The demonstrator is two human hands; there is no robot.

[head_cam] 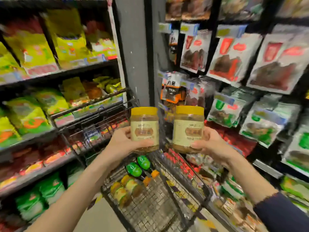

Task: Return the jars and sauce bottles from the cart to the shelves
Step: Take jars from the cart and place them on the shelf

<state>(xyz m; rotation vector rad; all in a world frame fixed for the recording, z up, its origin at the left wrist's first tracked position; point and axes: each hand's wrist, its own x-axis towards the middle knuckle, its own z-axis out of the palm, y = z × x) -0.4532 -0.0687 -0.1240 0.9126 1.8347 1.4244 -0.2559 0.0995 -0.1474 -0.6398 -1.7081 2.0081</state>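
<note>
I hold two matching clear jars with yellow lids and cream labels, upright above the cart. My left hand [122,142] grips the left jar [144,126] from its lower left side. My right hand [211,144] grips the right jar [189,127] from its lower right. Below them stands the black wire cart [155,205]. In its basket lie two jars with yellow lids [127,188] on their sides and two dark sauce bottles with green caps [138,165].
Shelves [70,72] of green and yellow bags run along the left. Hanging packets of dried goods [234,59] fill the racks on the right. A grey pillar [133,47] stands straight ahead behind the cart. The picture is blurred.
</note>
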